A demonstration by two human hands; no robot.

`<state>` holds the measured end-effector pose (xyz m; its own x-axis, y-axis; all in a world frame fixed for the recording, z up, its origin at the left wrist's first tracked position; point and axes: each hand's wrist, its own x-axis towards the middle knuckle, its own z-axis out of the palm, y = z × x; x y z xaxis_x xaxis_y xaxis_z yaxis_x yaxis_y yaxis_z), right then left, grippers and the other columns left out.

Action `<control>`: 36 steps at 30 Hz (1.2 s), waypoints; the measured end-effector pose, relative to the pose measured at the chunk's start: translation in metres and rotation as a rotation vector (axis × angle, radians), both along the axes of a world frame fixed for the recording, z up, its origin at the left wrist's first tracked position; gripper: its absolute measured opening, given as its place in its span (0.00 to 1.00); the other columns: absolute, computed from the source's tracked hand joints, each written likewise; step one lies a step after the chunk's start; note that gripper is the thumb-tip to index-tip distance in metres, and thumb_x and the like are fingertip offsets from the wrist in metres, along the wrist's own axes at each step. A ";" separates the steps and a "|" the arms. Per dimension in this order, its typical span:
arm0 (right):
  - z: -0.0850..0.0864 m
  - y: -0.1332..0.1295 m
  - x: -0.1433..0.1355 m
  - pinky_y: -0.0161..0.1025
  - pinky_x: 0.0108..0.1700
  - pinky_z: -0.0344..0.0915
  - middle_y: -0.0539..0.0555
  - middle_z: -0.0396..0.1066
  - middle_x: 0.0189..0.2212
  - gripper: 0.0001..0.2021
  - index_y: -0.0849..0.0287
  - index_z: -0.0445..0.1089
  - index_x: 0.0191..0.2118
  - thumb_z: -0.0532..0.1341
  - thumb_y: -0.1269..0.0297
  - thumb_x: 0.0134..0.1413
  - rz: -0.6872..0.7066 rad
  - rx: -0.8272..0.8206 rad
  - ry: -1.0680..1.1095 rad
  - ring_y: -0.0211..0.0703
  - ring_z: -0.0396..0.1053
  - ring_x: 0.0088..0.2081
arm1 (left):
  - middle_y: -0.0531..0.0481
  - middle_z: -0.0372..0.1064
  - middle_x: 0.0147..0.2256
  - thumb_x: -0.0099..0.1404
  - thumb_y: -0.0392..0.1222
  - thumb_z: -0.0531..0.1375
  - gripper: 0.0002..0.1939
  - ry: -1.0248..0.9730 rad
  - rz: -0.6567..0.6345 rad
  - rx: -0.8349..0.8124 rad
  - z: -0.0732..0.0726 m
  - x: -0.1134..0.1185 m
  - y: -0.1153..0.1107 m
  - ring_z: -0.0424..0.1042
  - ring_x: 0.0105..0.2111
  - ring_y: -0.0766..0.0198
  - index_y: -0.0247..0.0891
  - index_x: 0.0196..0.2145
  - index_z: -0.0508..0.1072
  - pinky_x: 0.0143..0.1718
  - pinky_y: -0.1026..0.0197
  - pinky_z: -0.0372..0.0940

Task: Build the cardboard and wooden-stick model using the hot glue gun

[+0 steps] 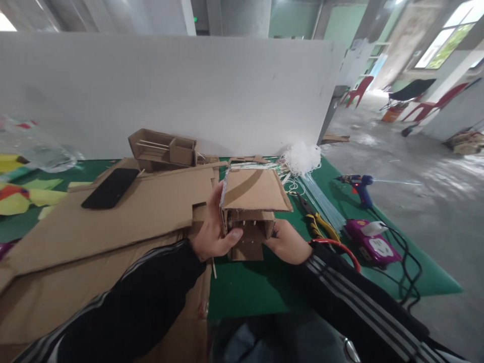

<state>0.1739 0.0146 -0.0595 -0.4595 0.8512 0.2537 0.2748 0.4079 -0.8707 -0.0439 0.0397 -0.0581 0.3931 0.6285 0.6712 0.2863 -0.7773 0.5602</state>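
Observation:
A small cardboard box (257, 189) with a flat square top and an open front is held above the green table (242, 297). My left hand (214, 234) grips its left side, thumb across the lower front edge. On its lower right side my right hand (289, 242) is closed, the fingertips partly hidden behind the box. Small pale stick ends show inside the opening. Another cardboard structure (164, 148) with thin sticks across it stands at the back left.
Cardboard sheets (151, 212) with a black phone (111, 188) lie left. Pliers (313, 217), glue sticks (321, 201), white string (302, 159), a blue glue gun (361, 187) and a purple power socket (372, 243) are right. A white panel (170, 91) stands behind.

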 end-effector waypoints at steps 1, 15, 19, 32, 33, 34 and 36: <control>0.000 0.000 0.000 0.44 0.52 0.68 0.51 0.80 0.42 0.09 0.55 0.80 0.40 0.60 0.66 0.59 0.002 0.004 -0.001 0.51 0.75 0.45 | 0.46 0.33 0.73 0.68 0.57 0.54 0.45 -0.006 -0.006 0.000 0.000 0.000 0.001 0.38 0.72 0.44 0.53 0.71 0.29 0.70 0.33 0.42; 0.000 0.001 0.000 0.44 0.52 0.69 0.52 0.80 0.43 0.12 0.56 0.79 0.44 0.60 0.70 0.58 -0.017 -0.001 0.002 0.51 0.75 0.46 | 0.43 0.37 0.72 0.66 0.59 0.55 0.46 -0.027 0.013 -0.030 0.002 0.001 0.000 0.40 0.72 0.43 0.49 0.71 0.33 0.70 0.34 0.43; 0.000 0.001 0.000 0.43 0.50 0.70 0.51 0.80 0.42 0.11 0.55 0.79 0.43 0.60 0.69 0.58 -0.025 -0.007 -0.005 0.51 0.75 0.46 | 0.42 0.39 0.72 0.66 0.62 0.55 0.47 -0.041 0.022 -0.058 0.003 0.001 0.000 0.41 0.72 0.43 0.46 0.71 0.34 0.71 0.35 0.44; -0.001 0.001 0.000 0.44 0.50 0.70 0.51 0.80 0.39 0.10 0.57 0.79 0.39 0.62 0.71 0.54 -0.044 -0.004 -0.005 0.51 0.75 0.43 | 0.42 0.36 0.72 0.66 0.60 0.56 0.44 -0.082 -0.062 -0.022 -0.003 0.000 0.005 0.40 0.71 0.37 0.51 0.70 0.35 0.69 0.30 0.41; -0.001 0.001 0.000 0.44 0.49 0.70 0.51 0.80 0.39 0.10 0.57 0.79 0.39 0.62 0.71 0.54 -0.043 -0.007 0.000 0.51 0.75 0.43 | 0.42 0.36 0.72 0.66 0.61 0.55 0.45 -0.069 -0.050 -0.029 -0.003 0.000 0.005 0.40 0.71 0.38 0.50 0.70 0.34 0.70 0.31 0.42; -0.001 0.001 0.000 0.44 0.49 0.70 0.51 0.80 0.39 0.10 0.57 0.79 0.39 0.61 0.71 0.54 -0.042 -0.011 0.002 0.52 0.75 0.43 | 0.42 0.36 0.72 0.66 0.62 0.55 0.45 -0.057 -0.038 -0.039 -0.003 0.000 0.005 0.40 0.71 0.39 0.50 0.70 0.34 0.70 0.32 0.42; 0.000 0.001 0.000 0.44 0.49 0.70 0.50 0.80 0.39 0.10 0.56 0.79 0.39 0.62 0.71 0.54 -0.042 -0.019 0.002 0.52 0.75 0.44 | 0.41 0.36 0.72 0.66 0.63 0.55 0.46 -0.048 -0.025 -0.050 -0.003 -0.001 0.004 0.41 0.71 0.40 0.49 0.70 0.33 0.70 0.34 0.43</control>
<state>0.1737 0.0158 -0.0593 -0.4231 0.8743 0.2381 0.2890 0.3793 -0.8790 -0.0444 0.0434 -0.0613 0.3774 0.6523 0.6573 0.2392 -0.7544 0.6114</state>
